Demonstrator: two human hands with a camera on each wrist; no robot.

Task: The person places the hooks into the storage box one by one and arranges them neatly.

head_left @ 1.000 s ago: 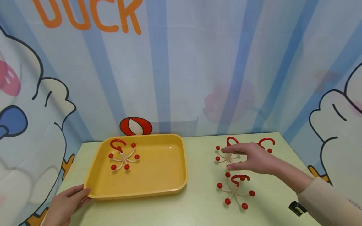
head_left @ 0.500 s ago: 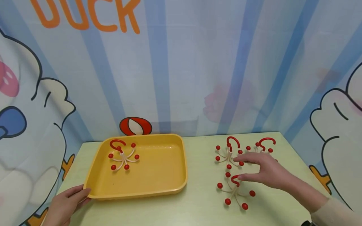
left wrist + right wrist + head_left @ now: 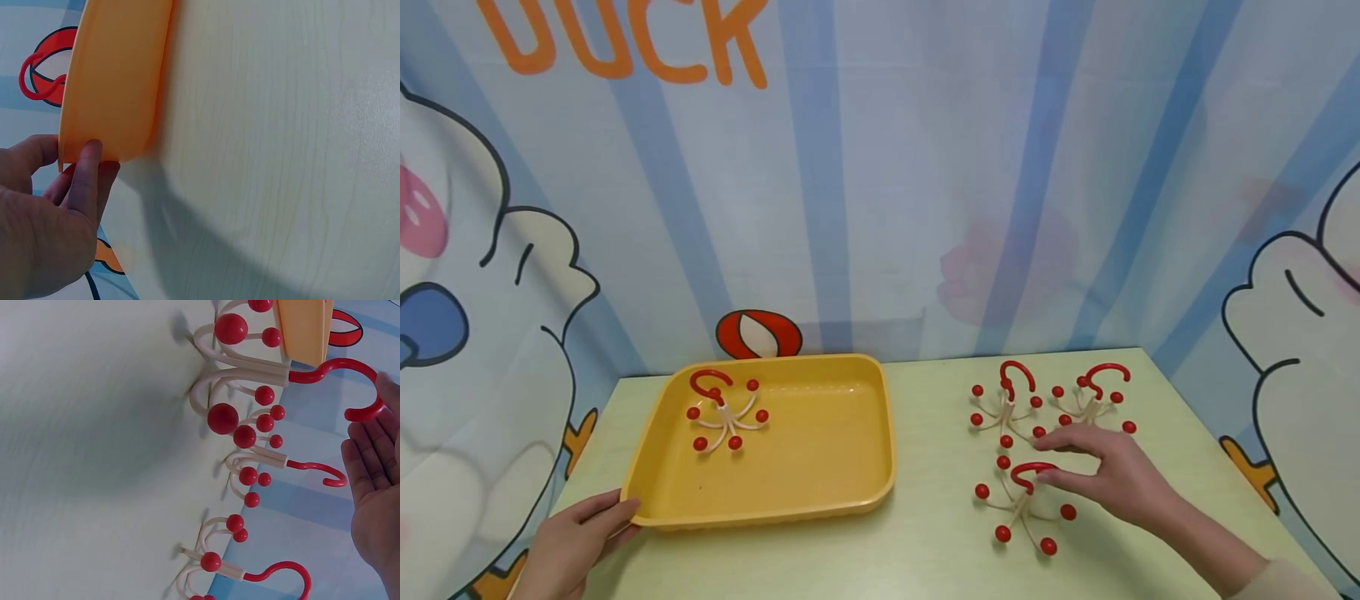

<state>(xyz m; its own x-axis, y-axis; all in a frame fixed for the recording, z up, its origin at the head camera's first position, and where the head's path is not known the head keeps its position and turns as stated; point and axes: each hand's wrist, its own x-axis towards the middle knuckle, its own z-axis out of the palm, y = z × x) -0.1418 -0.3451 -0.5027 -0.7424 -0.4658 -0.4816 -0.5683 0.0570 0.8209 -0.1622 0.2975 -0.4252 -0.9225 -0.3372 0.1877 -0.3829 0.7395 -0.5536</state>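
Head view: the right hand [image 3: 1116,477] has come nearer and to the right, from above the far-left hanger on the right side to the red hook of the near ball-tipped hanger [image 3: 1021,505]; the hangers themselves lie unmoved. This puts the near hanger within reach, though it stands on the tabletop [image 3: 910,554] on its curved white arms, hook up. The right grip is apart: thumb and index finger are spread, the thumb at the hook's right end. The right wrist view shows the hook [image 3: 340,364] meeting the hand's edge; whether they truly touch, I cannot tell. Beyond the hand stand 2 more hangers, a far-left hanger [image 3: 1007,410] and a far-right hanger [image 3: 1090,407].

The container is a shallow yellow tray [image 3: 820,454] on the left of the tabletop. It holds 1 hanger [image 3: 726,418], hook up, in its far-left part; the rest of its floor is bare. The left hand [image 3: 568,546] has stayed at the tray's near-left corner, its grip clamped on the rim between thumb and fingers.
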